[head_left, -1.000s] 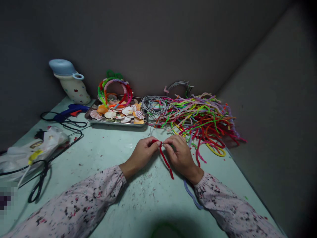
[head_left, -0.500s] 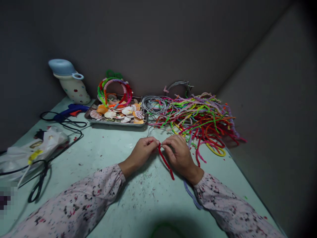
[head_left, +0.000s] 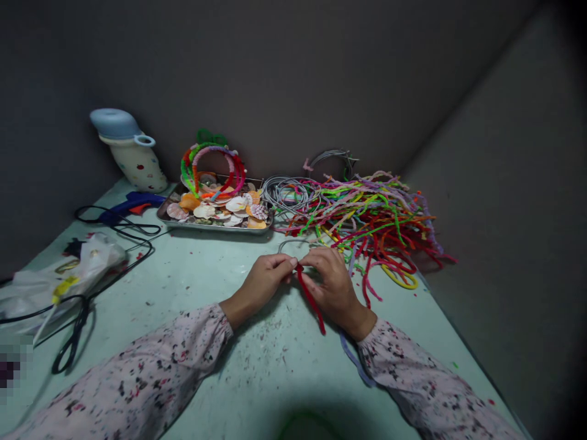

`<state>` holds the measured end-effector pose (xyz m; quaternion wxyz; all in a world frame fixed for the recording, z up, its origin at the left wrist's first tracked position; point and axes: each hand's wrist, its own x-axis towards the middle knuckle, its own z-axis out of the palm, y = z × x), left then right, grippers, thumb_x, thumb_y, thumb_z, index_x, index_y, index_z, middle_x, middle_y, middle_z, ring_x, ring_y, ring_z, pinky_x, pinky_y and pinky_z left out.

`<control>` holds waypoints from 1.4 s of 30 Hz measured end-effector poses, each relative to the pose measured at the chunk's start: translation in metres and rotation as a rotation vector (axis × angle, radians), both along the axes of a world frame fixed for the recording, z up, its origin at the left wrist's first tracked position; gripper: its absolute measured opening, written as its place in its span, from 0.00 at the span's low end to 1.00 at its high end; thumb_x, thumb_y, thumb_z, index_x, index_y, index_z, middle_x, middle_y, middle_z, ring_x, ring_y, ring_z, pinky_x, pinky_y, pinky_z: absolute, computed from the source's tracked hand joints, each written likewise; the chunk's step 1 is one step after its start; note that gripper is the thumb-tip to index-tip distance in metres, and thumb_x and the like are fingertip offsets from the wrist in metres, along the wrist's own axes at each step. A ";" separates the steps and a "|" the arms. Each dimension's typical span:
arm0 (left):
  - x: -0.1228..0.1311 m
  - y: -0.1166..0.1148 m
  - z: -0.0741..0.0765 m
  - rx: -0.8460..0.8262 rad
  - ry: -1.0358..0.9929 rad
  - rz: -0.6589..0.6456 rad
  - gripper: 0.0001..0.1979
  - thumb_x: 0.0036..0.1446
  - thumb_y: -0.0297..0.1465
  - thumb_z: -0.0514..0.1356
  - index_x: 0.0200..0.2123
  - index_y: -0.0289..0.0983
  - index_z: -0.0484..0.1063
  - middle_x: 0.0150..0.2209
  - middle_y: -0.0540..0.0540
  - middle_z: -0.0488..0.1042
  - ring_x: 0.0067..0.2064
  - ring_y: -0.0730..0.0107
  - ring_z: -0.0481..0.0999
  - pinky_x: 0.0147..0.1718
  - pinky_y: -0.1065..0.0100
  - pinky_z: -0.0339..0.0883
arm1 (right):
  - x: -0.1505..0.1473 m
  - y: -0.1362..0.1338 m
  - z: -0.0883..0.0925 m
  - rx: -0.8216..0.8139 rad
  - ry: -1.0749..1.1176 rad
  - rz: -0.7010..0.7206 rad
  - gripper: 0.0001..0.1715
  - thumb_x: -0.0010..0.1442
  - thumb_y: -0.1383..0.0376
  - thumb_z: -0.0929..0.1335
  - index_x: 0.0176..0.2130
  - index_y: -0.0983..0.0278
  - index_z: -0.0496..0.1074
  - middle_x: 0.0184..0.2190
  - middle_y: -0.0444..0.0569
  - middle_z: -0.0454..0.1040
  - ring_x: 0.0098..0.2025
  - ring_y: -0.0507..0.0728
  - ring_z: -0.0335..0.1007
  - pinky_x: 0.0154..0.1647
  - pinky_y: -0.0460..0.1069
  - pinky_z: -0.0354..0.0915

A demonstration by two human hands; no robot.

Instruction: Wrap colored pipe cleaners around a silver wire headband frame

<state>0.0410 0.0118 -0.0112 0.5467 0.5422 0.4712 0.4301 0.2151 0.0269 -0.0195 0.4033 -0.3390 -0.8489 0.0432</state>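
Red fuzzy stem [head_left: 312,300] pinched by two hands on the near side of the metal tray [head_left: 215,229]

The left hand [head_left: 262,280] was closed to a tight pinch at the stem's upper end, its thumb against the bent forefinger. The right hand [head_left: 334,286] had its fingers curled and its fingertips drawn together on that same end. The stem's free length hung between the hands, pointing away from the tray. A thin grey wire [head_left: 293,241] arched on the tray side of the hands; whether either one gripped it, I could not tell.

The tray bore shells [head_left: 236,205], with several bright wrapped hoops [head_left: 240,174] upright towards its back. A coil of grey wire [head_left: 272,194] lay at the tray's right end, and farther right of the tray spread a tangled pile of coloured stems [head_left: 376,214]. Left of the tray stood a cream bottle [head_left: 137,165]; also left of it, but nearer, lay a blue tool [head_left: 119,211], a black cord [head_left: 149,244] and a white plastic bag [head_left: 101,253]. Dark specks dotted the table [head_left: 270,379] on the tray's near side
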 end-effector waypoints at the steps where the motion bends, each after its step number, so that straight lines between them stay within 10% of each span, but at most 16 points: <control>1: 0.000 0.000 0.000 0.001 0.004 0.000 0.19 0.58 0.41 0.56 0.20 0.35 0.64 0.19 0.53 0.60 0.21 0.77 0.56 0.22 0.70 0.47 | 0.000 0.000 0.000 0.008 -0.001 0.001 0.12 0.59 0.69 0.68 0.44 0.59 0.68 0.40 0.50 0.71 0.46 0.60 0.65 0.48 0.58 0.62; 42: 0.003 -0.004 -0.002 0.159 0.170 -0.011 0.17 0.61 0.38 0.52 0.27 0.34 0.70 0.22 0.52 0.62 0.26 0.74 0.61 0.26 0.71 0.52 | 0.000 -0.003 -0.003 -0.226 0.090 -0.128 0.08 0.62 0.61 0.67 0.35 0.63 0.73 0.33 0.50 0.75 0.39 0.59 0.69 0.43 0.55 0.64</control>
